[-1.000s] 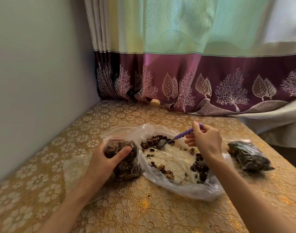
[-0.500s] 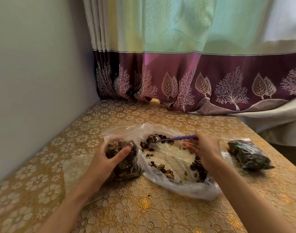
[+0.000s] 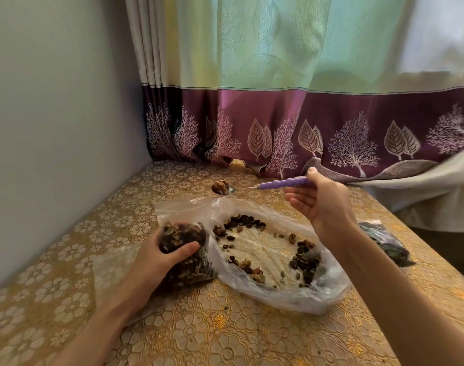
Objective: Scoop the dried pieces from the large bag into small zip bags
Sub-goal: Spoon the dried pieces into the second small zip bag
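A: Start with the big picture. What sits on the counter [image 3: 67, 260]?

B: The large bag [image 3: 278, 291] lies open and flat in the middle, with dried pieces [image 3: 303, 260] scattered round its inner edge and a bare patch at the centre. Just left of it, touching it, stands a small zip bag [image 3: 184, 256], packed nearly to its mouth. A second filled bag [image 3: 389, 244] lies at the far right, well apart (its top looks closed, though I cannot be sure).

A: And the hands?

B: The left hand [image 3: 157, 262] is wrapped round the small zip bag, thumb across its front, holding it upright. The right hand [image 3: 320, 202] pinches the purple handle of a spoon [image 3: 252, 188] between thumb and curled fingers. The bowl is loaded and raised over the far side of the large bag.

A: So the step in hand is carrying that load across?

B: I judge so. To do it well, keep the bowl level while it travels left and nearer, then bring its tip right over the mouth of the small bag before tilting.

A: Any risk?

B: The bag looks almost full, so pieces could roll off the heap. The left hand should keep the mouth spread and facing up; a slow tilt should help (any spill would best land back in the large bag).
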`<state>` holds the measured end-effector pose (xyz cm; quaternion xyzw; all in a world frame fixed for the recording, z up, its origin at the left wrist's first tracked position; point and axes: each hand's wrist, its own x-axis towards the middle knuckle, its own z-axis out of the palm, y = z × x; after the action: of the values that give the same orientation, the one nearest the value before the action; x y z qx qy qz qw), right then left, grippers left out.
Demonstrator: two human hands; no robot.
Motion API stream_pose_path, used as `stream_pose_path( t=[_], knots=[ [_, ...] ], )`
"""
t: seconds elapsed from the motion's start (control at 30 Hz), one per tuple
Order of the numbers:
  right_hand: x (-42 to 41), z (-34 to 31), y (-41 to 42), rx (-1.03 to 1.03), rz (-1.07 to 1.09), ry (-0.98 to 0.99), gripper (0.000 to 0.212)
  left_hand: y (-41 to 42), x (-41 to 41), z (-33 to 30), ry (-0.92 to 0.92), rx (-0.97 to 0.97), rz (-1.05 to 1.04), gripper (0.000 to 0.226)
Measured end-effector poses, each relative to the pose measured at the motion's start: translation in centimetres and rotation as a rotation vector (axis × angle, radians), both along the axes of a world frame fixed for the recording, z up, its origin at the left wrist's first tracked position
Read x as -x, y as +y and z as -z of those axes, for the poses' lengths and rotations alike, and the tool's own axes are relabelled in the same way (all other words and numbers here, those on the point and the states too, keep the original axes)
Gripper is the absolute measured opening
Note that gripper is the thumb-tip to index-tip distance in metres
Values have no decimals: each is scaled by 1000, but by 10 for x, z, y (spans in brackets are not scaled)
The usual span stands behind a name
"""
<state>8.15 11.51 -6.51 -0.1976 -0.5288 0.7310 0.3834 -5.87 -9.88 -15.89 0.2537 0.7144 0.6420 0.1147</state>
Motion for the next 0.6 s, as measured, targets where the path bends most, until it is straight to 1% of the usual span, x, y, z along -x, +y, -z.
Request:
stream_pose_path(
  t=[0.07, 0.17, 0.27, 0.3, 0.4, 0.47, 0.53, 0.6],
  knots=[
    [0, -8, -6, -25, -30, 18, 42, 0, 0, -2, 0, 5, -3, 62],
    [2, -15, -16, -65, -72, 30, 42, 0, -1, -4, 4, -6, 33, 56],
    [4, -17, -24, -142, -124, 50, 42, 1, -3, -5, -6, 12, 95, 61],
    [4, -16, -25, -176, -137, 57, 42, 1, -4, -6, -3, 17, 104, 59],
    [2, -13, -27, -281, -146, 86, 38, 2, -5, -8, 16, 11, 108, 46],
    [2, -11, -26, -347, -150, 104, 34, 1, -4, -8, 11, -2, 111, 45],
    [0, -9, -25, -415, -160, 116, 28, 1, -4, -8, -6, 1, 130, 57],
    [-1, -7, -24, -468, -163, 127, 26, 1, -4, -8, 8, 29, 157, 78]
  ],
)
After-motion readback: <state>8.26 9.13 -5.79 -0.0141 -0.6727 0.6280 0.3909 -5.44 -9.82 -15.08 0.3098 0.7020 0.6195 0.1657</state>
